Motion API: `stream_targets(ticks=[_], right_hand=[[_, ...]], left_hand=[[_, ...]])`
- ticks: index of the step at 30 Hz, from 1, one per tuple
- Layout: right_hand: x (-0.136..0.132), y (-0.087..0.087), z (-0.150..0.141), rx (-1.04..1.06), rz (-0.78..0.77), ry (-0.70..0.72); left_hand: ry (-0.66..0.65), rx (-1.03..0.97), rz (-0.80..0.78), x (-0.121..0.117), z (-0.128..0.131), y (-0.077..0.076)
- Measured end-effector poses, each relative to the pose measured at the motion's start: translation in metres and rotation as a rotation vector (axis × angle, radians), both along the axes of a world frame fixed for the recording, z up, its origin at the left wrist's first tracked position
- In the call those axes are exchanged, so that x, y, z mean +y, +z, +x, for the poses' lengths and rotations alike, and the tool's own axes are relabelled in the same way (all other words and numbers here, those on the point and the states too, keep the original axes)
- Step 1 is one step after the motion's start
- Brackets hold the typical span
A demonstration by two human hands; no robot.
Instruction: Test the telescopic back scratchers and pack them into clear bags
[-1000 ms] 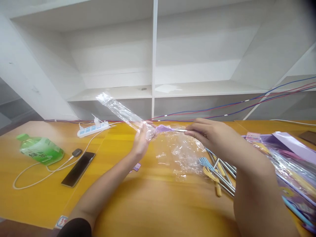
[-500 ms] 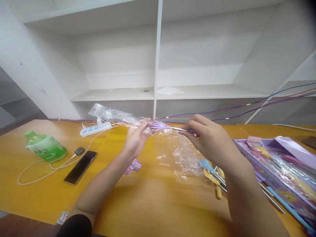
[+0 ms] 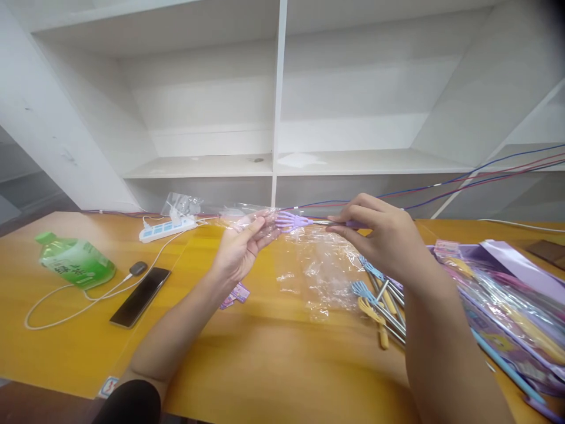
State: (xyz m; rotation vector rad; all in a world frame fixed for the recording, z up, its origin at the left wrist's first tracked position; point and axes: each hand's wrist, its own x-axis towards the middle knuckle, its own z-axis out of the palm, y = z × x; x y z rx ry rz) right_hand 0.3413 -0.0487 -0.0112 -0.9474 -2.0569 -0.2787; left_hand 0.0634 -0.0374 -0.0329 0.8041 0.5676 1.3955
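Note:
A purple back scratcher (image 3: 293, 221) with a hand-shaped head and thin metal rod lies level in front of me. My right hand (image 3: 373, 227) pinches its rod near the purple handle. My left hand (image 3: 242, 244) is closed on a crinkled clear plastic bag (image 3: 247, 217), its fingertips at the scratcher's prongs. Whether the prong tips are inside the bag I cannot tell. Below my right hand lies a pile of blue and yellow back scratchers (image 3: 375, 303) with metal rods, partly hidden by my forearm. Flattened clear bags (image 3: 324, 274) lie on the table between my hands.
On the left are a green bottle (image 3: 75, 259), a phone (image 3: 140, 297), a white cable and a power strip (image 3: 168, 228). Small purple cards (image 3: 236, 294) lie mid-table. A purple box (image 3: 507, 330) of wrapped scratchers stands right. White shelving (image 3: 278, 106) and wires run behind.
The long clear bag in my left hand has bunched up and no longer stretches as far left. The scratcher and both hands have shifted slightly right in view.

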Motion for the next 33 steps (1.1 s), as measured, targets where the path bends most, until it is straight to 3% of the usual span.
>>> stream_targets(ticks=[11, 22, 33], right_hand=[[-0.004, 0.004, 0.001, 0.015, -0.037, -0.029], [-0.009, 0.008, 0.01, 0.06, -0.069, 0.024], [-0.009, 0.01, 0.011, 0.072, -0.095, 0.019]], left_hand=[[-0.066, 0.029, -0.006, -0.003, 0.002, -0.003], [-0.156, -0.012, -0.128, -0.006, 0.001, 0.0], [-0.245, -0.017, -0.039, -0.012, 0.006, -0.01]])
